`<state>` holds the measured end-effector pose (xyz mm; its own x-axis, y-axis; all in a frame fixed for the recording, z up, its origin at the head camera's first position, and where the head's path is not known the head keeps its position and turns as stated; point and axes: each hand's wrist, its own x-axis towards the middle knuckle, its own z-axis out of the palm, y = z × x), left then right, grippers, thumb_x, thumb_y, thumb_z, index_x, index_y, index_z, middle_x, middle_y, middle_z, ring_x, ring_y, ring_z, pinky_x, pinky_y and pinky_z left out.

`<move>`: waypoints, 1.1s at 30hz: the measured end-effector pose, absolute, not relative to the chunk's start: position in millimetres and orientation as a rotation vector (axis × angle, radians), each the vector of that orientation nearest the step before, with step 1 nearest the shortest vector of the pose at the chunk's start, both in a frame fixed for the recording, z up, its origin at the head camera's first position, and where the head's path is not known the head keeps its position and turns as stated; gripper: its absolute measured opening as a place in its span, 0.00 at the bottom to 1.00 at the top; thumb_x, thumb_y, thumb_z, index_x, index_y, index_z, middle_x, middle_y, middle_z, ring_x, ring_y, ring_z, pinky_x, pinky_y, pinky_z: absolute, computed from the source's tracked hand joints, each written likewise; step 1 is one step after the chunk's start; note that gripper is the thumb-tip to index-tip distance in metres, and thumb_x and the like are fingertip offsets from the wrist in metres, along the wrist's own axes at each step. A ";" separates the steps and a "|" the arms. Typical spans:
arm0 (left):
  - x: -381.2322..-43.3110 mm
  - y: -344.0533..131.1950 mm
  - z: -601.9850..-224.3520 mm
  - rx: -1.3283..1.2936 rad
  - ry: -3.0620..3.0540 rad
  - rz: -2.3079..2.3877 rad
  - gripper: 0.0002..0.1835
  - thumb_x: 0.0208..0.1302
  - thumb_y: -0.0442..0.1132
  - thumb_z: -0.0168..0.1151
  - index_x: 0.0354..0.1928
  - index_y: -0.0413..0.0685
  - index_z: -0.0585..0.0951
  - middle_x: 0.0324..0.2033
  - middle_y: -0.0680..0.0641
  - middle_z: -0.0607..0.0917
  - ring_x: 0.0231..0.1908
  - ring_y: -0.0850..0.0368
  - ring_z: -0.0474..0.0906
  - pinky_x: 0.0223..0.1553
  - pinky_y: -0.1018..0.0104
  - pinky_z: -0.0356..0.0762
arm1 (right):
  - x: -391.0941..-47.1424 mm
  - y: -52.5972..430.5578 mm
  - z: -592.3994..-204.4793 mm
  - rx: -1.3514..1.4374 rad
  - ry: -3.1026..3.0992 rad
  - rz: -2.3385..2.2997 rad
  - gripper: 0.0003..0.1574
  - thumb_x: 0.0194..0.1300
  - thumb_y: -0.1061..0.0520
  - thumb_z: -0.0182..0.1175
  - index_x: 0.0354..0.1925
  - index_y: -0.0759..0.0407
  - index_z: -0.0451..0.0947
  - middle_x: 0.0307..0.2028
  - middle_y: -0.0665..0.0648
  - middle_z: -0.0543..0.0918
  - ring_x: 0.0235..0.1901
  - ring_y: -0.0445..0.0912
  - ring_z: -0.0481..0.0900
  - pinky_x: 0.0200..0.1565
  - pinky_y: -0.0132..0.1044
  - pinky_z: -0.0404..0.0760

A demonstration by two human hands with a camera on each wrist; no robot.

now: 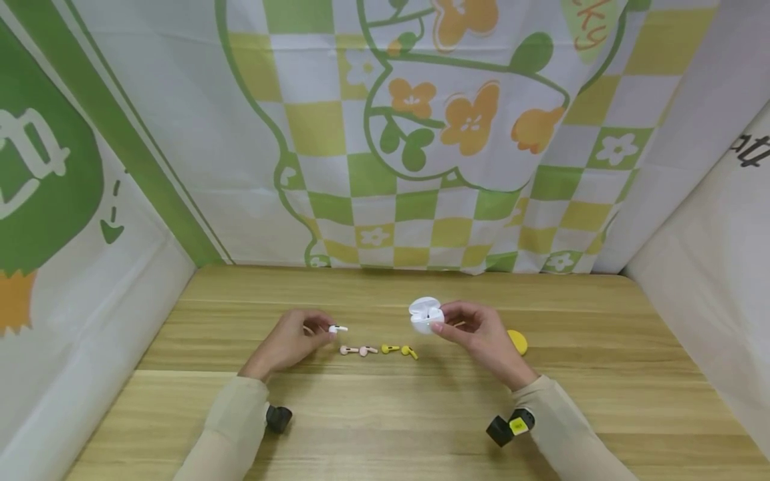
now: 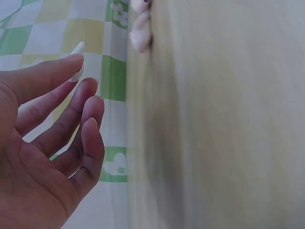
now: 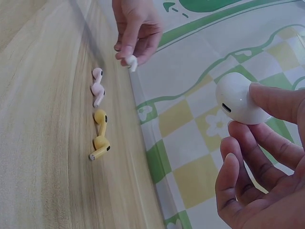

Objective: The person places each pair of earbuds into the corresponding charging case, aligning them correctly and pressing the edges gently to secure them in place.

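My left hand (image 1: 296,339) pinches a white earbud (image 1: 338,329) between thumb and forefinger, its stem pointing right; the other fingers are loosely bent in the left wrist view. Held up in my right hand (image 1: 481,337) is a round white charging case (image 1: 427,317) with its lid raised. The right wrist view shows the smooth underside of the case (image 3: 238,98) with a dark port slot, gripped by thumb and fingers. Between the hands, two pink earbuds (image 1: 367,350) and two yellow earbuds (image 1: 390,349) lie in a row on the table.
A round yellow case (image 1: 518,341) sits on the wooden table (image 1: 385,414), partly behind my right hand. Patterned cloth (image 1: 433,220) hangs along the table's back edge, and white cloth walls stand at both sides. A black camera is strapped on each wrist.
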<state>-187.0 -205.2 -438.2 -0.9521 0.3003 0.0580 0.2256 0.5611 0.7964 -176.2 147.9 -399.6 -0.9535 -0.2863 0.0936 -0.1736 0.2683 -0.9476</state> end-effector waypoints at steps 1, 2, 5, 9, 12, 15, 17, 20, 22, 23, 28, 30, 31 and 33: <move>-187.1 -204.3 -436.6 0.460 2.698 1.366 0.07 0.68 0.35 0.68 0.45 0.42 0.85 0.36 0.51 0.85 0.39 0.55 0.79 0.46 0.57 0.79 | -176.2 147.8 -399.6 -0.443 2.425 -1.790 0.17 0.64 0.55 0.72 0.48 0.63 0.84 0.43 0.59 0.86 0.41 0.51 0.82 0.43 0.36 0.82; -187.0 -202.9 -434.8 0.457 2.698 1.373 0.07 0.68 0.35 0.68 0.45 0.43 0.85 0.36 0.51 0.85 0.39 0.55 0.79 0.46 0.56 0.79 | -176.0 147.8 -399.5 -0.444 2.424 -1.791 0.17 0.64 0.55 0.72 0.48 0.63 0.84 0.43 0.59 0.86 0.41 0.51 0.82 0.43 0.36 0.82; -187.0 -198.8 -429.1 0.478 2.706 1.387 0.07 0.68 0.36 0.68 0.45 0.44 0.85 0.36 0.52 0.85 0.39 0.56 0.79 0.45 0.57 0.80 | -175.6 147.5 -399.4 -0.446 2.418 -1.793 0.17 0.64 0.56 0.72 0.48 0.63 0.84 0.43 0.59 0.86 0.41 0.51 0.82 0.43 0.36 0.83; -187.0 -191.0 -419.6 0.521 2.736 1.407 0.05 0.67 0.36 0.68 0.43 0.45 0.85 0.35 0.53 0.85 0.38 0.57 0.80 0.42 0.60 0.80 | -174.9 147.2 -399.0 -0.450 2.415 -1.796 0.17 0.64 0.56 0.72 0.48 0.63 0.84 0.43 0.59 0.86 0.40 0.51 0.82 0.43 0.36 0.82; -186.8 -184.0 -411.1 0.550 2.750 1.427 0.05 0.67 0.35 0.69 0.43 0.46 0.85 0.33 0.53 0.85 0.37 0.57 0.80 0.41 0.61 0.80 | -174.5 146.8 -398.6 -0.448 2.419 -1.796 0.18 0.64 0.55 0.72 0.49 0.63 0.84 0.42 0.59 0.86 0.41 0.51 0.82 0.43 0.36 0.82; -185.8 -177.5 -402.2 0.572 2.744 1.458 0.05 0.66 0.35 0.69 0.43 0.46 0.85 0.33 0.54 0.85 0.36 0.57 0.80 0.40 0.61 0.80 | -174.7 146.2 -398.1 -0.441 2.420 -1.798 0.18 0.64 0.56 0.72 0.49 0.63 0.84 0.42 0.59 0.86 0.41 0.51 0.82 0.44 0.36 0.82; -185.2 -173.4 -396.6 0.594 2.737 1.483 0.06 0.66 0.34 0.70 0.43 0.45 0.85 0.33 0.53 0.85 0.36 0.56 0.80 0.41 0.61 0.80 | -174.7 145.7 -397.7 -0.437 2.420 -1.801 0.18 0.64 0.56 0.72 0.49 0.63 0.84 0.42 0.59 0.86 0.41 0.51 0.82 0.44 0.36 0.82; -184.4 -167.8 -390.0 0.623 2.719 1.518 0.07 0.65 0.33 0.70 0.45 0.43 0.85 0.34 0.52 0.86 0.36 0.56 0.80 0.42 0.59 0.80 | -175.0 144.8 -397.1 -0.440 2.417 -1.807 0.18 0.63 0.56 0.73 0.49 0.63 0.84 0.42 0.59 0.86 0.41 0.50 0.82 0.44 0.36 0.82; -183.7 -163.7 -385.6 0.633 2.709 1.532 0.08 0.65 0.33 0.70 0.45 0.43 0.85 0.35 0.52 0.86 0.36 0.56 0.80 0.43 0.57 0.81 | -174.7 144.3 -396.6 -0.445 2.411 -1.811 0.18 0.63 0.56 0.73 0.49 0.64 0.84 0.42 0.59 0.86 0.40 0.50 0.82 0.44 0.36 0.82; -183.3 -161.6 -383.8 0.646 2.707 1.537 0.09 0.65 0.33 0.70 0.46 0.42 0.85 0.35 0.52 0.86 0.36 0.56 0.80 0.43 0.57 0.81 | -174.7 144.1 -396.5 -0.446 2.410 -1.813 0.18 0.63 0.56 0.73 0.49 0.64 0.84 0.41 0.59 0.86 0.40 0.50 0.82 0.43 0.36 0.82; -181.2 -150.8 -375.1 0.678 2.707 1.553 0.08 0.65 0.33 0.70 0.44 0.42 0.84 0.35 0.51 0.85 0.36 0.56 0.80 0.44 0.54 0.80 | -174.4 143.4 -396.6 -0.450 2.401 -1.823 0.18 0.63 0.57 0.72 0.49 0.65 0.83 0.41 0.59 0.85 0.40 0.49 0.82 0.43 0.36 0.82; -180.3 -146.5 -372.4 0.685 2.715 1.548 0.07 0.65 0.34 0.70 0.44 0.43 0.84 0.35 0.52 0.85 0.36 0.57 0.80 0.44 0.54 0.80 | -174.6 143.2 -396.8 -0.453 2.397 -1.823 0.18 0.63 0.57 0.72 0.49 0.65 0.83 0.41 0.59 0.85 0.40 0.49 0.82 0.44 0.36 0.82; -179.7 -144.5 -371.1 0.687 2.715 1.549 0.07 0.65 0.34 0.70 0.43 0.44 0.84 0.35 0.52 0.85 0.36 0.57 0.80 0.44 0.54 0.80 | -174.7 143.1 -396.8 -0.455 2.396 -1.824 0.18 0.63 0.57 0.72 0.49 0.65 0.83 0.42 0.59 0.86 0.41 0.49 0.82 0.44 0.36 0.82; -179.1 -140.8 -369.5 0.706 2.723 1.540 0.07 0.65 0.34 0.70 0.43 0.44 0.84 0.35 0.53 0.85 0.37 0.57 0.80 0.44 0.54 0.80 | -174.9 142.8 -396.6 -0.457 2.396 -1.821 0.18 0.63 0.57 0.72 0.49 0.64 0.83 0.42 0.59 0.86 0.41 0.50 0.82 0.45 0.36 0.82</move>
<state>-179.1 -140.8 -369.5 -0.9009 0.3419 0.2672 0.4052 0.4424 0.8001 -174.9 142.8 -396.6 -0.9503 -0.2939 0.1031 -0.1780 0.2408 -0.9541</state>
